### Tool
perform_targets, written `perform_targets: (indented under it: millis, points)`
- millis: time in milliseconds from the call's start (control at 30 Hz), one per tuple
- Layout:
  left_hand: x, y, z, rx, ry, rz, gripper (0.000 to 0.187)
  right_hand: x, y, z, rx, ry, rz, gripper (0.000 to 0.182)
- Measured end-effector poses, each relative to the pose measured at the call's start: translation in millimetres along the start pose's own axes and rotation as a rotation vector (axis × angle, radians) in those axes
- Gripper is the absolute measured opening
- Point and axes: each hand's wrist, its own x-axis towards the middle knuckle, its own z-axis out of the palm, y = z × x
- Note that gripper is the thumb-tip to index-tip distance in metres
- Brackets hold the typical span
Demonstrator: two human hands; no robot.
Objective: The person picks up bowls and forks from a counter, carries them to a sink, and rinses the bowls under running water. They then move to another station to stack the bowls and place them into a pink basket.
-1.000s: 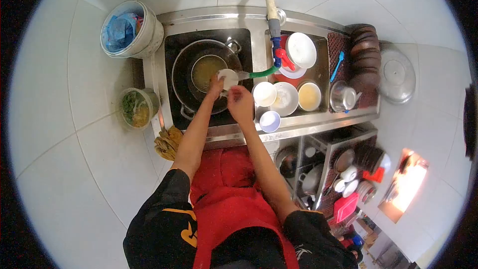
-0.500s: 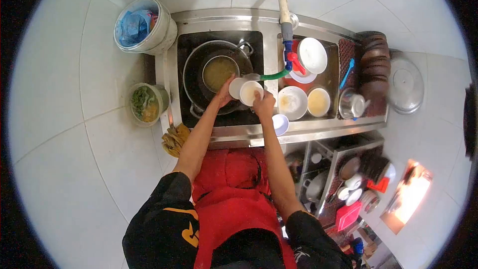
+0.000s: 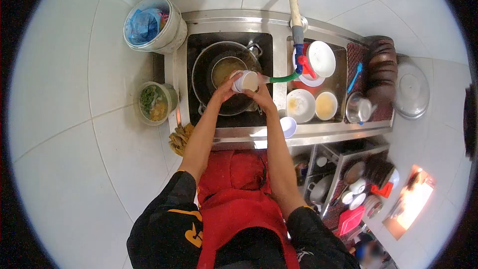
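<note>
Over large pot (image 3: 203, 82), left hand (image 3: 226, 90) and right hand (image 3: 262, 98) clasped white cups (image 3: 245, 81); wetness from green hose (image 3: 285, 78) possibly risked slip, drop.

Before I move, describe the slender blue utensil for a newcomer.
Find the long steel counter. Right of its sink basin, on the dark red textured mat, lies the slender blue utensil. Thin and bright, it differs from the round silver pot and stacked brown objects beside it.
</note>
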Motion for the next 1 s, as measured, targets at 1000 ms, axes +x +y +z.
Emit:
perform_targets:
  millis: [1000]
  points:
    - [5.3, 20.8, 8.8, 0.393, -0.011, 0.108, 0.035, 9.8, -21.0, -7.0, 0.310, -0.007, 0.133, 0.068]
